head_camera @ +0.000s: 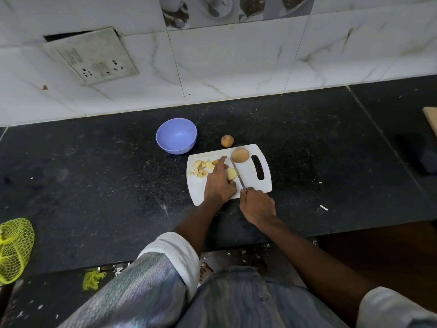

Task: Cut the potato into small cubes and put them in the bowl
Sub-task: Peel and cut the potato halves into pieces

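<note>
On the black counter lies a white cutting board point(266, 183). My left hand point(218, 183) holds a pale potato piece point(231, 173) down on it, the index finger stretched forward. My right hand point(257, 205) grips the handle of a knife point(237, 172), whose blade lies just right of that piece. Several cut potato chunks point(201, 168) sit on the board's left part. A potato half with brown skin point(240, 155) rests near the board's handle slot. An empty purple bowl point(176, 136) stands behind the board to the left.
A small whole potato point(227, 140) sits on the counter point(94, 174) just behind the board. A yellow-green mesh bag point(14, 249) lies at the left front edge. The tiled wall with a switch plate point(91, 55) rises behind. A dark object point(423, 152) sits at the right.
</note>
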